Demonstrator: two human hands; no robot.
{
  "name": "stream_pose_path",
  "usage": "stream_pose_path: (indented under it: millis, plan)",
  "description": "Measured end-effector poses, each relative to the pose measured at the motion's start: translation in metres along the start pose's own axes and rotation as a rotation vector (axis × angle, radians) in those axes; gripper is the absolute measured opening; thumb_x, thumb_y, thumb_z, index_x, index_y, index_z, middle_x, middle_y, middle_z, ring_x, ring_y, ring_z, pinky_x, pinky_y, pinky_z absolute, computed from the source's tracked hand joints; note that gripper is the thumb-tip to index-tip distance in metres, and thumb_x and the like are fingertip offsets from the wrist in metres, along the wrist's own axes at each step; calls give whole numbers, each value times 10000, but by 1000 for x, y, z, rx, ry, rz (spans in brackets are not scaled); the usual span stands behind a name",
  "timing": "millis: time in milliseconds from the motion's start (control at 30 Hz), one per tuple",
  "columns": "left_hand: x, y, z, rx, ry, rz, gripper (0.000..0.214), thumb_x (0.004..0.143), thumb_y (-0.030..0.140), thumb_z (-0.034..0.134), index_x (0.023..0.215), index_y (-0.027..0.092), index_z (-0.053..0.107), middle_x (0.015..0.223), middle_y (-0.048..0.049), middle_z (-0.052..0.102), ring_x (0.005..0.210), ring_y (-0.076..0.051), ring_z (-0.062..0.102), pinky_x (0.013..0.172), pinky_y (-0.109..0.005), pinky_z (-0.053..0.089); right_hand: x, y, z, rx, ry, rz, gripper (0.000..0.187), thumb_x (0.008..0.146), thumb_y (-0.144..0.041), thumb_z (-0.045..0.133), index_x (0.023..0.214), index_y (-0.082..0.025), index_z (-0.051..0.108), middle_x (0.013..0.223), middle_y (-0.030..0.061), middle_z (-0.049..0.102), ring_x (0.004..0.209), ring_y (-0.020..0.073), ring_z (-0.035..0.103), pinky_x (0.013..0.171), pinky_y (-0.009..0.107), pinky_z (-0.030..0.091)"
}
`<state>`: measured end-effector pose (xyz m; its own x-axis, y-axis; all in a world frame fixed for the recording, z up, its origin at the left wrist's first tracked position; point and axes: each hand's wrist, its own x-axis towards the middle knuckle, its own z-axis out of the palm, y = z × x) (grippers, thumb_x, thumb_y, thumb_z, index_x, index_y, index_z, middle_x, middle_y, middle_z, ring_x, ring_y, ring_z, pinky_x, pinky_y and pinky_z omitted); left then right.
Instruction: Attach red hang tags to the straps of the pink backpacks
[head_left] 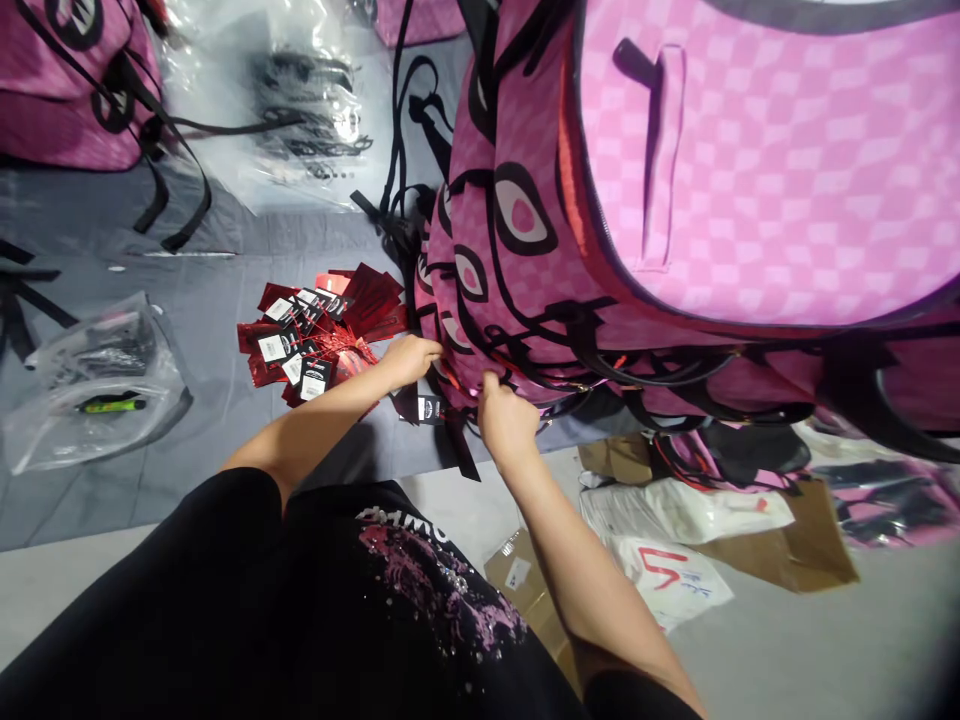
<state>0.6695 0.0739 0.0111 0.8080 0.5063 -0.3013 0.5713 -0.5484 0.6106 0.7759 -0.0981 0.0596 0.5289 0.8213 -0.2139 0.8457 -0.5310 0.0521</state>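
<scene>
Left hand [410, 360] and right hand [508, 418] at the pink backpacks [525, 285]

Both hands have their fingers bent in at the lower edge of the backpacks, which are massed on the right of the grey-covered table [217, 440]; whether either pinches the cloth, I cannot tell. Between them hangs a black tag [430, 409] with a white label. Just beyond the left forearm lies a heap of red and black tags [315, 335]. Farther left, a small clear bag [45, 435] holds dark items and a yellow-green piece [111, 403]. Farthest off, a large clear bag [214, 130] contains black, cord-like pieces, with another pink backpack [75, 120] beside it.
</scene>
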Motion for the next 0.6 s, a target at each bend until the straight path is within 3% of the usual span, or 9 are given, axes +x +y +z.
stream_pose_path:
  millis: [100, 233, 367, 500, 600]
  plan:
    - [-2, 6, 5, -28, -24, 61, 307, 915, 236, 491, 1103, 289, 728, 1107, -20, 739, 1030, -175, 668, 824, -242, 463, -9, 13, 6, 64, 1, -33, 347, 942, -200, 449, 1282, -161, 512, 923, 125, 719, 716, 256, 695, 569, 297, 431]
    - [-4, 14, 12, -79, -48, 118, 318, 913, 209, 470, 1082, 266, 734, 1120, -29, 735, 1026, -171, 669, 839, -246, 459, -22, 29, 26, 456, 169, -32, 399, 945, -272, 441, 1326, -155, 440, 1059, 113, 724, 825, 242, 703, 669, 314, 493]
    - [-1, 30, 20, -140, -123, 180, 296, 910, 226, 484, 1043, 283, 742, 1086, -8, 741, 1012, -160, 667, 837, -235, 451, -19, 29, 39, 535, 223, -12, 307, 943, -344, 442, 1151, -162, 576, 938, 104, 740, 767, 222, 691, 667, 294, 476]
    - [5, 41, 23, -247, -249, 214, 285, 933, 316, 470, 1026, 250, 731, 928, 0, 753, 877, -138, 683, 738, -214, 454, -16, 30, 36, 524, 298, 69, 310, 937, -399, 454, 924, -167, 659, 712, 86, 701, 588, 197, 620, 586, 277, 395]
    - [5, 31, 17, -336, -376, 247, 308, 830, 378, 648, 1076, 201, 699, 838, 7, 742, 747, -122, 678, 654, -190, 454, -20, 36, 29, 554, 383, 117, 314, 938, -401, 457, 898, -163, 658, 690, 76, 688, 559, 184, 596, 581, 275, 391]
